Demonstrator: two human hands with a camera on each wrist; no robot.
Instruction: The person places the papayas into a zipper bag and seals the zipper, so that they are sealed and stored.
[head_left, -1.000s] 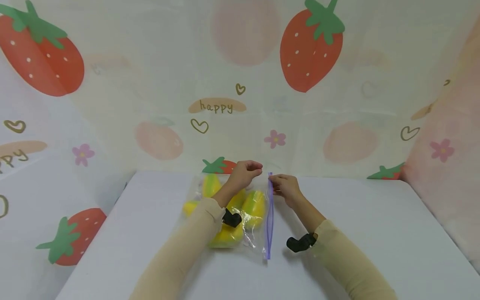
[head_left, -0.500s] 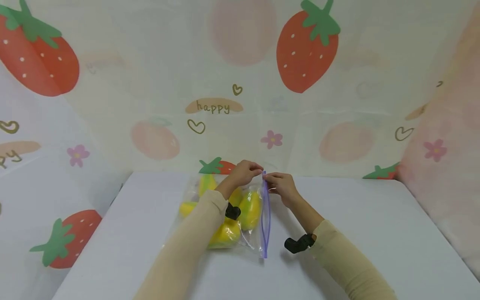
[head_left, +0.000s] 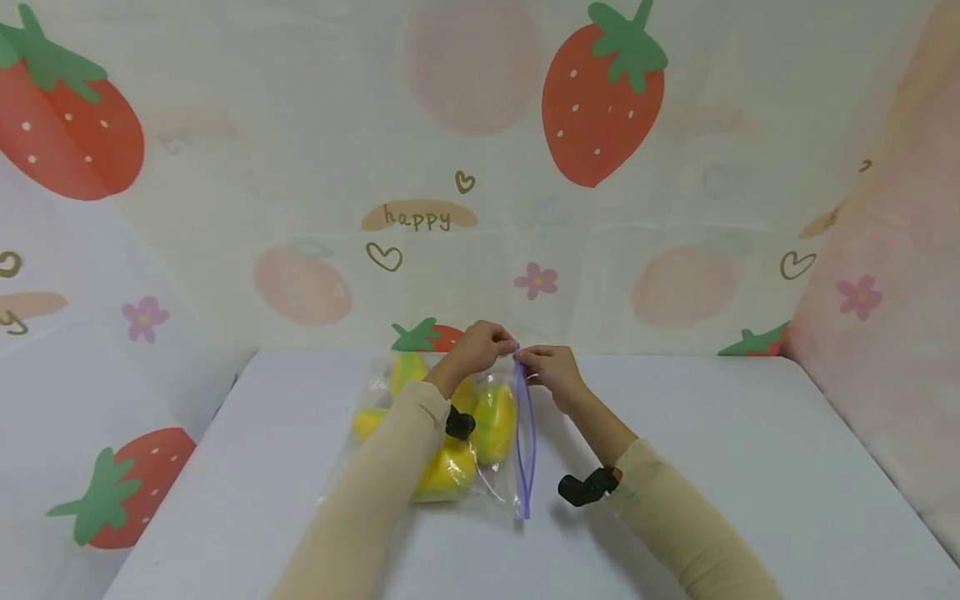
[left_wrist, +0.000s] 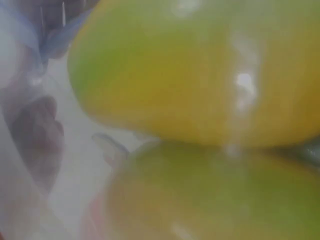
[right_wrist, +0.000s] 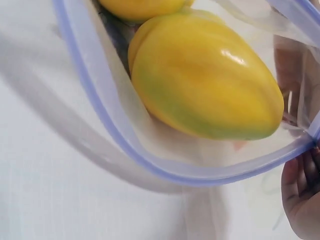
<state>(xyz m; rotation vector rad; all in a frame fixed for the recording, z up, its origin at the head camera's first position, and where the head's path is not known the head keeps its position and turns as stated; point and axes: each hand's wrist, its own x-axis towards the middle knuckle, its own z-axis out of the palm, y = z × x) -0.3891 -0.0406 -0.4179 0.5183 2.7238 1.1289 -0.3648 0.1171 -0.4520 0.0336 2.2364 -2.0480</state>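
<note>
A clear zip bag (head_left: 491, 493) with a purple zip strip (head_left: 532, 427) along its right side lies on the table. Several yellow-green, mango-like fruits (head_left: 495, 425) are inside it. At the far end of the strip, my left hand (head_left: 480, 345) pinches the bag's corner, its forearm crossing over the bag. Just right of it, my right hand (head_left: 558, 373) pinches the same end of the strip between thumb and fingers. In the right wrist view the bag's mouth gapes, with one fruit (right_wrist: 210, 80) close behind it. The left wrist view is blurred, filled by two fruits (left_wrist: 200, 75) under plastic.
The white table (head_left: 712, 467) extends to both sides of the bag. Behind it hangs a curtain (head_left: 480, 267) printed with strawberries, hearts and flowers. Black wrist-worn devices (head_left: 588, 487) sit on both forearms.
My left hand's fingers have come onto the far end of the zip strip, where they stood apart from it before. The right hand keeps its pinch there. The whole view has shifted slightly.
</note>
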